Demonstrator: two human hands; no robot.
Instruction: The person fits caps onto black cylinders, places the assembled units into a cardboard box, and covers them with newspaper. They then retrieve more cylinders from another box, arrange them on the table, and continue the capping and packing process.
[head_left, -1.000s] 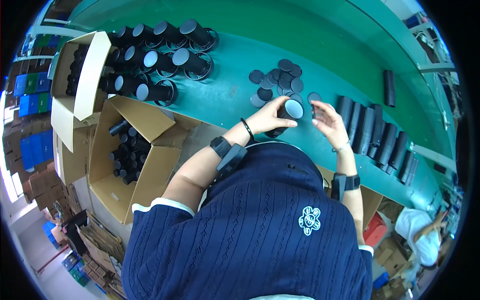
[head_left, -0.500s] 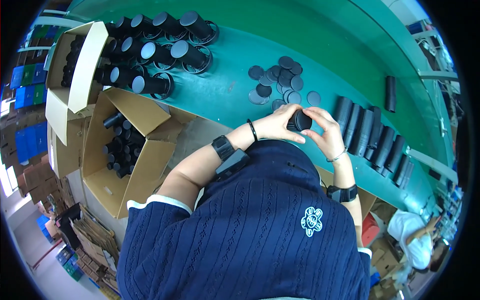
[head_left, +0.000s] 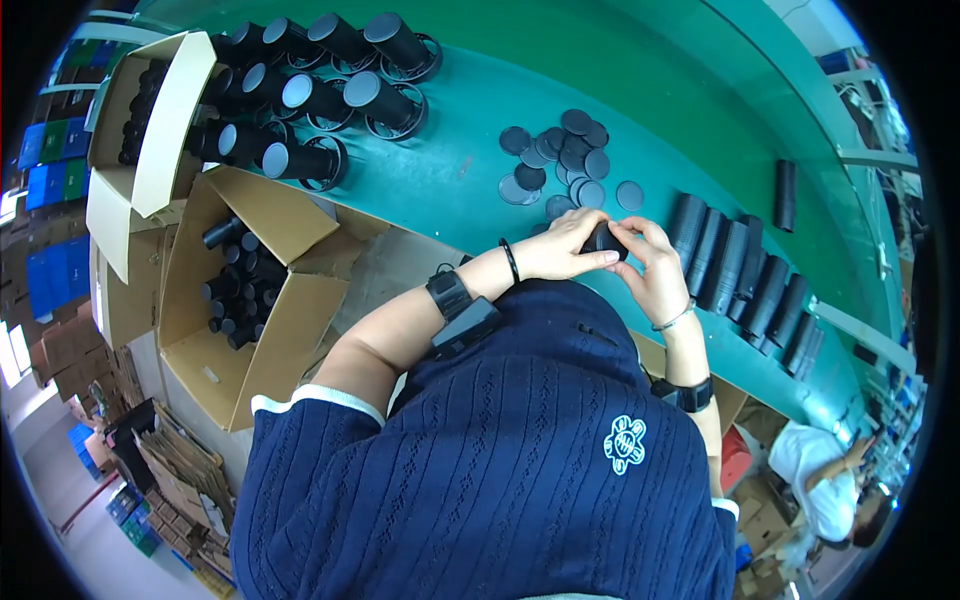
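Observation:
Between my two hands, at the near edge of the green table, is a small black round part (head_left: 604, 240). My left hand (head_left: 572, 246) wraps its fingers around it from the left. From the right, the thumb and fingers of my right hand (head_left: 652, 262) press on it; much of the part is hidden by my fingers. Just beyond my hands lie several loose black discs (head_left: 574, 152), some overlapping. To the right of my right hand several long black ribbed rolls (head_left: 722, 262) lie side by side.
Several black cylinders on round bases (head_left: 378, 100) stand at the table's far left. An open cardboard box (head_left: 300, 220) holding black cylinders is left below the table edge, with another carton (head_left: 165, 125) behind it. A single black roll (head_left: 785, 195) lies far right. A person (head_left: 815, 478) is at lower right.
The round part has tilted in my hands, so its flat top no longer shows as broadly. My fingers have closed in around it. The view has shifted slightly.

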